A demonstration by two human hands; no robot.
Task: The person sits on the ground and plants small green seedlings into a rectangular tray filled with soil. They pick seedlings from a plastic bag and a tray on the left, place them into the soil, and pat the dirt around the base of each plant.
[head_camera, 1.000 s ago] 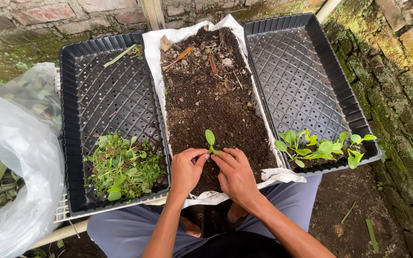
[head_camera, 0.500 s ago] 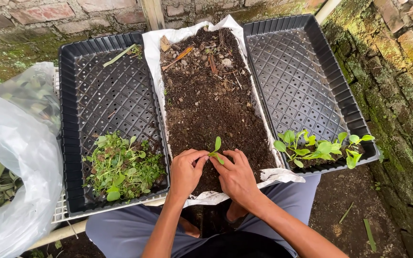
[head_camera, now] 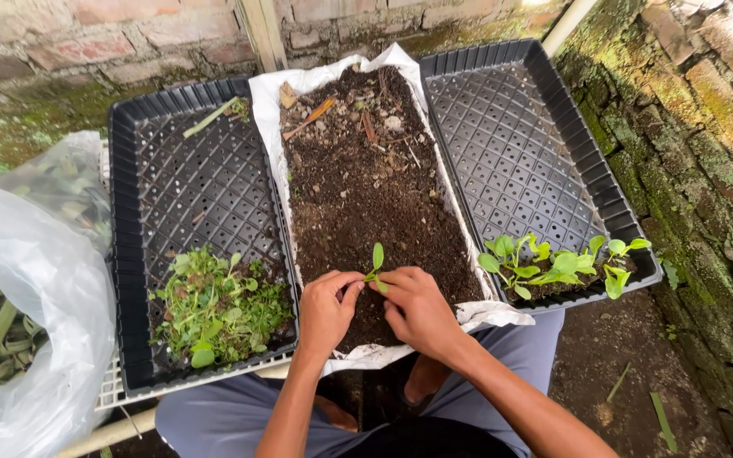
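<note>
Left hand: the left hand (head_camera: 326, 307) rested on the soil at the near end of the middle bed, its fingers (head_camera: 351, 286) curled in narrow and pinched against the base of the seedling, from its left side.
Right hand: the right hand (head_camera: 418, 309) lay just beside the left, fingers (head_camera: 393, 282) bent and closed on the same stem from the right; both hands touched the plant and the soil.
Seedling: a small green seedling (head_camera: 376, 259) stood nearly upright between the two hands, one leaf pointing up, its foot in the dark soil.
Soil bed: loose dark soil (head_camera: 372, 182) lay on a white sheet (head_camera: 493, 315) between the two trays, with bits of stick and dry leaf at the far end.
Left tray: a black perforated tray (head_camera: 188, 182) held a heap of small green plants (head_camera: 218, 307) at its near end.
Right tray: another black perforated tray (head_camera: 519, 144) held a few larger-leaved seedlings (head_camera: 553, 265) in its near corner.
Surroundings: a clear plastic bag (head_camera: 27, 288) sat at far left; a mossy brick wall (head_camera: 688, 144) ran along the right.
</note>
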